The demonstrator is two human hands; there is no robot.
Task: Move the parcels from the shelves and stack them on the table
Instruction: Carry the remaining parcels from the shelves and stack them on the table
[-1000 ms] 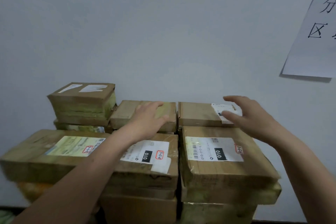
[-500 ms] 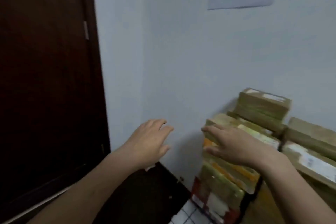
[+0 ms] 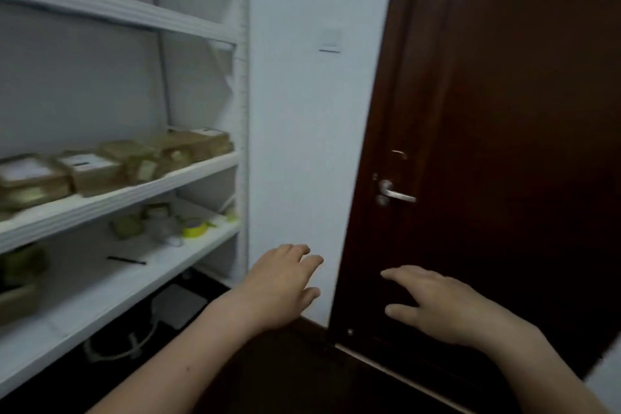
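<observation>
Over at nine o'clock, on the middle board of the white shelves [image 3: 188, 175], a row of brown parcels [image 3: 95, 171] sits side by side. Some bear pale labels, and the farthest one, toward ten o'clock, lies close to the upright post. The board below carries small clutter at eight o'clock, among it a roll of yellow tape [image 3: 194, 228] and a black pen [image 3: 126, 260]. At the picture's left edge are brownish shapes too blurred to name.

Both hands are raised low in the view, well apart from the parcels and touching nothing. The left hand [image 3: 285, 282], at six o'clock before the pale wall [image 3: 302, 144], has a slack grip, fingers loosely spread and lightly bent, with nothing in it. The right hand [image 3: 440, 306], at five o'clock before the dark door [image 3: 504, 111], has a grip just as loose, fingers stretched forward, and is likewise empty. The door's lever handle [image 3: 395, 193] is at three o'clock, above the right hand and apart from it.

As for progress, the worktop is out of view, so how many parcels are stacked there cannot be told. What is plain is that a whole row is yet on the shelves and none is in hand. My judgement is that this is the approach to a fresh pick. It calls for a turn toward nine o'clock and a reach with both hands to a parcel on the middle board. At least this row is left to carry.
</observation>
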